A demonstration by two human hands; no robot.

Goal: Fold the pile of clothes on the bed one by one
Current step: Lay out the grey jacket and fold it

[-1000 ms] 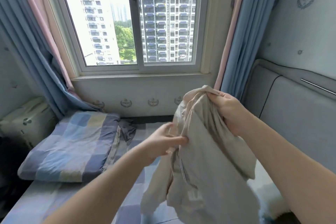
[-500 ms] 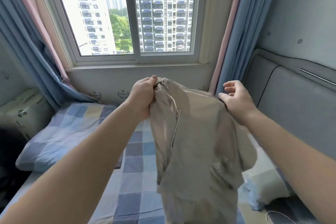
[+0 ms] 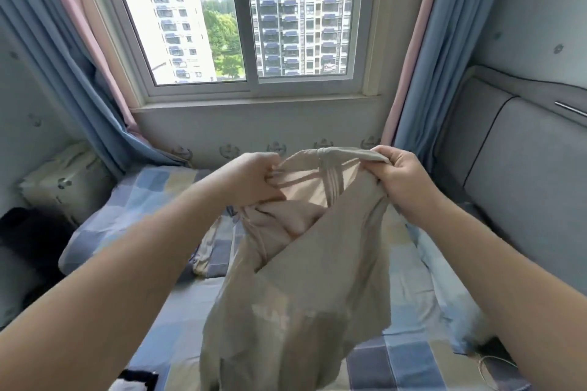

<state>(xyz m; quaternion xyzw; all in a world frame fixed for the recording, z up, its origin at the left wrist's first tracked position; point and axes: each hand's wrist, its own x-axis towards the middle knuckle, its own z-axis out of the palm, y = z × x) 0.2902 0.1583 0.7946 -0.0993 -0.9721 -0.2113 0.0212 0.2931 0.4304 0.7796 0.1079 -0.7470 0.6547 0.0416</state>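
So, axis: your garment [image 3: 301, 295] hangs lengthwise from your hands, running down past the lower edge of view. Its open top edge faces up, toward the window [image 3: 247, 16].
Place: it is in the air over the bed [image 3: 178, 336], between your two hands and below the sill.
Look: thin beige cloth, creased. The top gapes open, showing a paler pinkish inside and a knotted band at the far rim.
Your left hand [image 3: 254, 179]: fingers curled, pinching the left rim.
Your right hand [image 3: 400, 181]: fist closed round the right rim.
Sheet: blue-and-cream check, under the cloth.
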